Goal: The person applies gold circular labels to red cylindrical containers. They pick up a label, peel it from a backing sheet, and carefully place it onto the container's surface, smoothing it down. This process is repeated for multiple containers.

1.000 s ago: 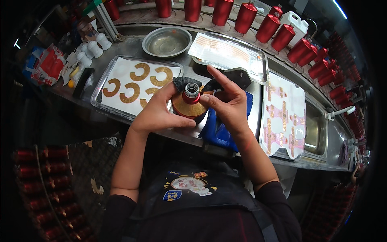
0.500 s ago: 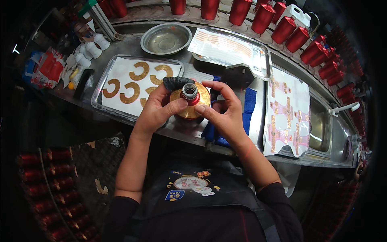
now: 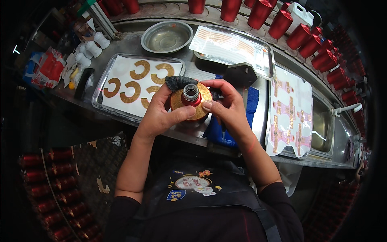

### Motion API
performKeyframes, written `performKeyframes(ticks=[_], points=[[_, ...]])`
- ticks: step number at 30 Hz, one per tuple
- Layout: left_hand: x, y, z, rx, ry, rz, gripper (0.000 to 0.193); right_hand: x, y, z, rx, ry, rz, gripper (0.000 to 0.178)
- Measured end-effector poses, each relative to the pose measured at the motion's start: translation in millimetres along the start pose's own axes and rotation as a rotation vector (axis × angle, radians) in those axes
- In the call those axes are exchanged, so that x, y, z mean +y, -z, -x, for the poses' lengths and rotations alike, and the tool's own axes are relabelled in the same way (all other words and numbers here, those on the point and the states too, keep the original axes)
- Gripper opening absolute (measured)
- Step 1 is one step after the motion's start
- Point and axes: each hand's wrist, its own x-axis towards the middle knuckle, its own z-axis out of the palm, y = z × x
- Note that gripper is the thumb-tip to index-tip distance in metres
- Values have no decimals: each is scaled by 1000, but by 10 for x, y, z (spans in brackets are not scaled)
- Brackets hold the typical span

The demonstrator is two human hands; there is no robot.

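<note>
Between my hands is a red bottle (image 3: 190, 93) with an open threaded neck and a gold ring-shaped label (image 3: 204, 96) around its shoulder. My left hand (image 3: 159, 115) curls round the bottle's left side, thumb lying on the gold label near the neck. A dark fabric cover sits on one of its fingers. From the right, my right hand (image 3: 225, 105) grips the bottle, thumb pressed on the label and index finger along the far edge. The bottle's lower body is hidden. Left of it, a metal tray (image 3: 96, 99) bears a white sheet with several gold C-shaped labels (image 3: 130, 92).
Behind stand a round metal basin (image 3: 167, 36) and a second tray (image 3: 268, 60) with a striped sheet. A dark angled block (image 3: 240, 75) and blue cloth (image 3: 252, 105) lie close right. Further right are a pink-and-gold label sheet (image 3: 288, 139), a sink (image 3: 322, 129) and a conveyor with red bottles (image 3: 260, 15).
My right thumb has moved slightly right across the gold label, and my left thumb has slid slightly down and right. The red bottles on the conveyor have shifted right.
</note>
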Motion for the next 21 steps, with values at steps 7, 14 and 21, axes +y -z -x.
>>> performKeyframes(ticks=[7, 14, 21], points=[[11, 17, -9, -20, -38, 60, 56, -2, 1, -53, 9, -69, 4, 42], [31, 23, -29, -5, -14, 12, 58, -46, 93, -136, -52, -172, 1, 37], [48, -59, -20, 55, 11, -48, 64, 46, 147, -5, 28, -185, -7, 31]])
